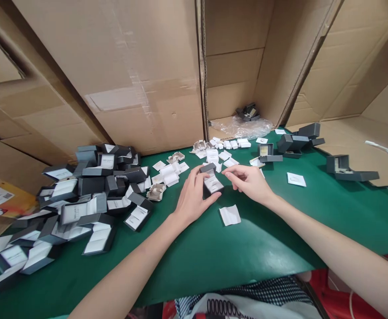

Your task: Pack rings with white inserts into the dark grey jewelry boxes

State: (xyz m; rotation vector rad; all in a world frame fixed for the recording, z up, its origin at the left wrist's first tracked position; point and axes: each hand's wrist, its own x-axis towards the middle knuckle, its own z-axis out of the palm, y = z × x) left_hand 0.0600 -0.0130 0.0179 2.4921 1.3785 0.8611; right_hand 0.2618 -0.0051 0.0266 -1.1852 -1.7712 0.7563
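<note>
My left hand (192,195) grips a small dark grey jewellery box (213,184), its lid tipped back and a white lining with faint print showing inside. Just right of that box, my right hand (247,180) has thumb and fingertips pinched together; whatever they hold, if anything, is too small to make out. A creased white paper square (230,215) lies on the green table below both hands. Beyond the fingers are small white inserts (212,155) and loose white cards (225,155).
At left spreads a heap of open dark boxes with white linings (96,186). More dark boxes (292,143) stand at right, with another open box (350,168) farther over. Cardboard walls (147,66) rise behind the green table (263,243). Clear plastic wrap (252,127) lies at the back.
</note>
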